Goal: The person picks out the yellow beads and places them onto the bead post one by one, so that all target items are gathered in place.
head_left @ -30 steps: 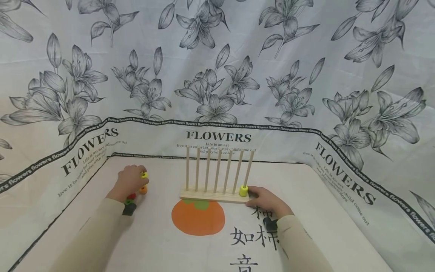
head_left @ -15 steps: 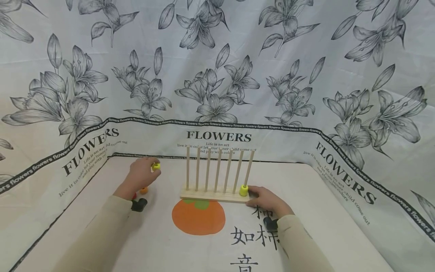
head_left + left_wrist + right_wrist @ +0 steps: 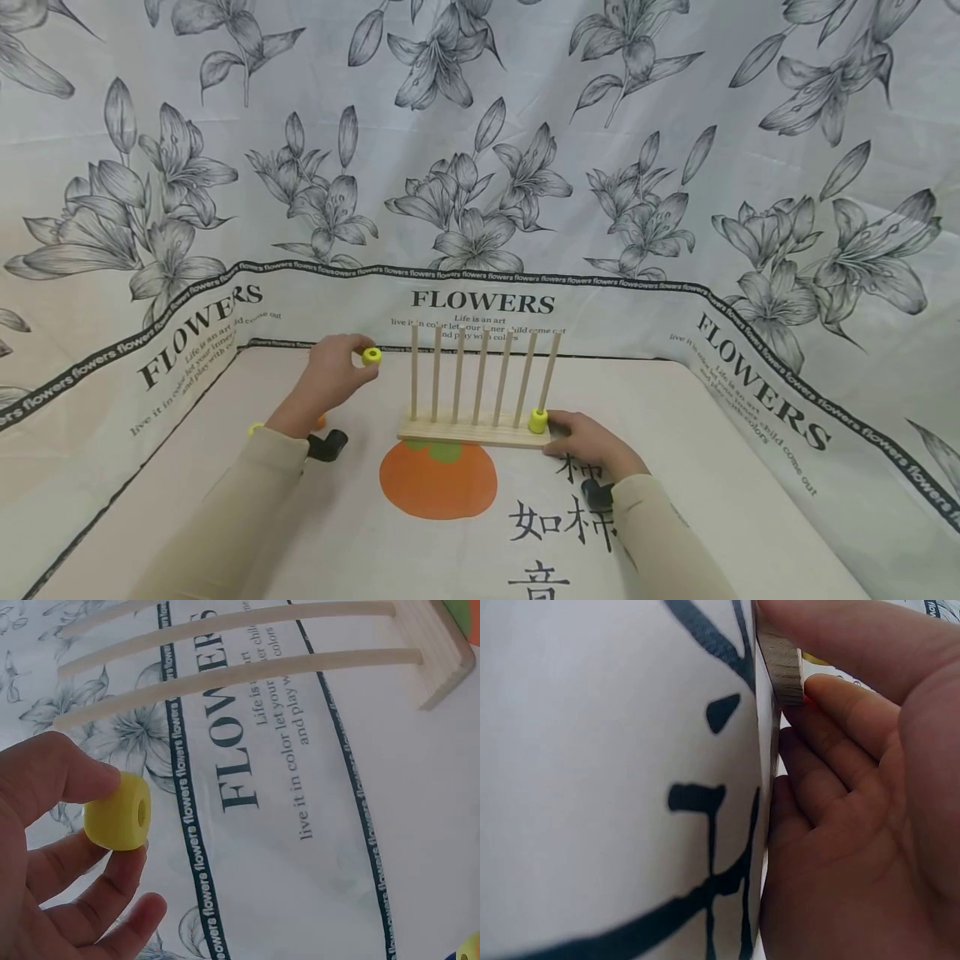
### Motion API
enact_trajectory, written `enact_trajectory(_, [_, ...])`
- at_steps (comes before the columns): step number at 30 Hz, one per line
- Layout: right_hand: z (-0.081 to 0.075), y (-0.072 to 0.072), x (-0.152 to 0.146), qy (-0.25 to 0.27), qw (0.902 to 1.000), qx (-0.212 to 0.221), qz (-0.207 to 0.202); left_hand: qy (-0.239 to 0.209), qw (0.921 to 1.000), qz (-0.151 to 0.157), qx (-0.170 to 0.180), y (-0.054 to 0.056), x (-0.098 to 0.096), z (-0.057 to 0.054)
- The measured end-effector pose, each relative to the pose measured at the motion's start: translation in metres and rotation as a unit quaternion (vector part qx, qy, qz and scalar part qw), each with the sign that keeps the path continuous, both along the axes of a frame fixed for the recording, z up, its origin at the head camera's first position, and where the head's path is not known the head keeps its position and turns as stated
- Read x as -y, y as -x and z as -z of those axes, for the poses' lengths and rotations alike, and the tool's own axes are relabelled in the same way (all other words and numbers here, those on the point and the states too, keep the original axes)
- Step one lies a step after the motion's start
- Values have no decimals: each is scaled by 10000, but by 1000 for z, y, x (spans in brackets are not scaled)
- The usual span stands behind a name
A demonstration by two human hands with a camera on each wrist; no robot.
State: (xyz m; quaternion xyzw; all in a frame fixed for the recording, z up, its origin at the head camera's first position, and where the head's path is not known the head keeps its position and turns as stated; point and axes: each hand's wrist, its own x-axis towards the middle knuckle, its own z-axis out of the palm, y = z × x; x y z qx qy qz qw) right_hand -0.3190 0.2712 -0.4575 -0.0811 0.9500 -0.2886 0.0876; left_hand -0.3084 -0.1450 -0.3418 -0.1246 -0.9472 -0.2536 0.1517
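My left hand [image 3: 337,367] pinches a yellow bead [image 3: 112,817] between thumb and fingers, raised above the table, left of the wooden peg rack [image 3: 472,433]. In the left wrist view the bead's hole faces right, and the pegs [image 3: 240,679] stand apart from it. More yellow [image 3: 537,422] sits at the foot of the rack's rightmost peg; whether it is one bead or a stack I cannot tell. My right hand [image 3: 588,440] holds the right end of the rack's base [image 3: 781,671], thumb on one side and fingers on the other. The other pegs are bare.
An orange bead [image 3: 321,422] and a yellow bead [image 3: 256,429] show past my left wrist, partly hidden by it. A printed persimmon [image 3: 438,479] and black characters mark the tablecloth [image 3: 360,533]. Flowered cloth [image 3: 480,208] rises behind and at both sides.
My left hand has lifted the yellow bead from beside the loose beads and carried it right and up, close to the rack's leftmost peg. The right hand and rack have stayed still.
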Motion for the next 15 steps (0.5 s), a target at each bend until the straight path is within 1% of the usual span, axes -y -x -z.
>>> enact_trajectory(5, [2, 1, -1, 34, 10000, 6, 5, -249, 9993, 223, 165, -4, -6, -7])
enact_trajectory(10, [3, 2, -2, 74, 10000, -30, -5, -523, 9969, 466, 359, -7, -13, -14])
enact_trajectory(15, [3, 3, -2, 126, 9999, -42, -36, -645, 9953, 504, 520, -11, -21, -24])
